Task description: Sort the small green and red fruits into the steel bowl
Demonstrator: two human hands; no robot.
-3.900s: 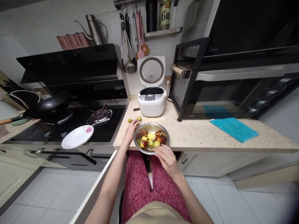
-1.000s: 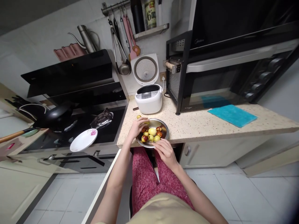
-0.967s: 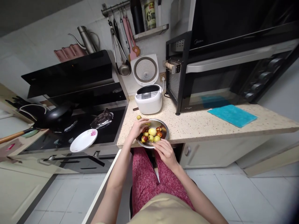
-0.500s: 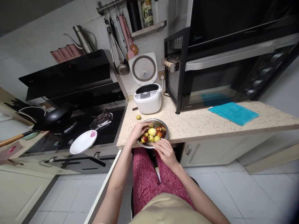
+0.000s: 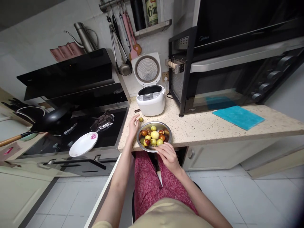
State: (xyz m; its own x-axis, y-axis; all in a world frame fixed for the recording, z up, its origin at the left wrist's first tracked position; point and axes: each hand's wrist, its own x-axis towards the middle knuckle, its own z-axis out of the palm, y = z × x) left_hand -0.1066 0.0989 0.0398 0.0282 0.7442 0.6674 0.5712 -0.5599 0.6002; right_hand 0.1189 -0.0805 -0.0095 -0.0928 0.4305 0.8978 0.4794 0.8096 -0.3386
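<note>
A round metal bowl [image 5: 170, 133] rests at the counter's front edge. In it lie several jujubes [image 5: 154, 142], some green-yellow and some reddish brown. One loose green jujube [image 5: 141, 119] sits on the counter behind the bowl, towards its left. Beside that jujube, my left hand [image 5: 133, 125] is open, fingers apart and nothing visible in it. My right hand [image 5: 169, 157] grips the bowl's near right rim with bent fingers; the thumb's hold is partly hidden.
Behind the bowl stands a white rice cooker [image 5: 151, 104], lid raised. A white plate [image 5: 83, 145] overhangs the stove's front edge. To the right are a blue cloth [image 5: 238, 117] and a black oven [image 5: 220, 85]. A dark handle [image 5: 137, 110] lies by the cooker.
My left hand has left the jujubes in the bowl and moved left and back to the loose jujube on the counter. My right hand stays at the rim.
</note>
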